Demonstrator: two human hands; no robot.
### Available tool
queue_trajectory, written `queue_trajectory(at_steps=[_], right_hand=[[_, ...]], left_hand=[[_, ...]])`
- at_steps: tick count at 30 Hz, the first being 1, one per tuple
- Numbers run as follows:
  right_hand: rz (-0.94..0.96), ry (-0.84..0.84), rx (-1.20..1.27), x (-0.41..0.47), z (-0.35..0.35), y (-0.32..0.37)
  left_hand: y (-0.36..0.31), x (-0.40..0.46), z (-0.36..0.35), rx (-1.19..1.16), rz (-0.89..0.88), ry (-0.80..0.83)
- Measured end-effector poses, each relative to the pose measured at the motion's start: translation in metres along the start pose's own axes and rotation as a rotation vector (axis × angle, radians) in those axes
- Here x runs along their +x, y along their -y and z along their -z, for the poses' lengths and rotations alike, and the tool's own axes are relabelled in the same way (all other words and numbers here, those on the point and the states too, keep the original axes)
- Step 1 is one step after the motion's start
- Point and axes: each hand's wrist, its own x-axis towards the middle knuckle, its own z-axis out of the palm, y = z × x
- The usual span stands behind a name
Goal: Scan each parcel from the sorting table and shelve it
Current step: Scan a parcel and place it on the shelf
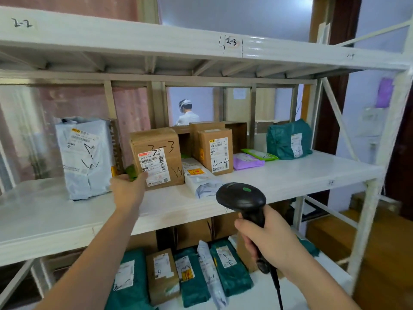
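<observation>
Brown cardboard box (157, 158) marked "3-3", upright on the white middle shelf (290, 175), label facing out. Left hand (127, 186) reaching in at the box's lower left corner, thumb tip touching the label's lower left edge, a small green thing (131, 172) just above the knuckles; whether held or merely lying behind cannot be told, nor how the other fingers lie.

Just left of that hand, a grey poly mailer (86, 156) standing upright with a scrawled label. Just right of the held corner, beyond the box, a flat white mailer (201, 177) with an orange sticker, lying toward the shelf edge. Further right, a smaller carton (215, 151) marked "4-4", then a purple pouch (248, 161), a light green pouch (259, 154), and a dark green bagged parcel (289, 139) at the far end.

Right hand (266, 242) nearer the camera, below the shelf edge, fingers wrapped tight round the handle of a black barcode scanner (242, 198), head up and aimed toward the shelf, cable trailing down.

Beneath both hands, the lower shelf (268, 294) with dark green bags (232, 267), a small brown box (162, 276) and a white mailer.

Overhead, a shelf beam (156, 44) marked "2-2" and "2-3". Behind the rack, a person in white (186, 115), back turned.
</observation>
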Motion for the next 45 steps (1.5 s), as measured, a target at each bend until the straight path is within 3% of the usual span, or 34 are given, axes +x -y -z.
queue_trajectory(at_steps=[2,3,6,9,12,15,23,31,45], right_hand=[[-0.017,-0.011,0.016,-0.014,0.005,0.0],[-0.024,-0.021,0.019,-0.021,0.008,-0.001],[-0.038,-0.07,-0.003,-0.044,0.025,-0.005],[-0.064,-0.14,-0.046,-0.067,0.049,-0.012],[-0.138,-0.226,-0.036,-0.097,0.087,-0.019],[-0.194,-0.341,-0.017,-0.136,0.134,-0.029],[-0.345,-0.593,-0.156,-0.243,0.257,-0.059],[-0.417,-0.807,-0.18,-0.301,0.338,-0.087],[-0.501,-0.881,-0.191,-0.224,0.449,-0.189]], left_hand=[[-0.004,-0.04,-0.004,-0.006,-0.14,-0.038],[-0.006,-0.061,-0.009,0.001,-0.238,0.038],[-0.012,-0.12,-0.034,0.075,-0.474,0.426],[-0.016,-0.164,-0.07,0.269,-0.587,0.793],[-0.017,-0.207,-0.115,0.403,-0.647,1.041],[-0.022,-0.259,-0.164,0.555,-0.694,1.191],[-0.019,-0.408,-0.289,0.632,-0.656,1.407],[0.018,-0.503,-0.384,0.666,-0.583,1.5],[0.072,-0.533,-0.598,0.696,-0.583,1.582]])
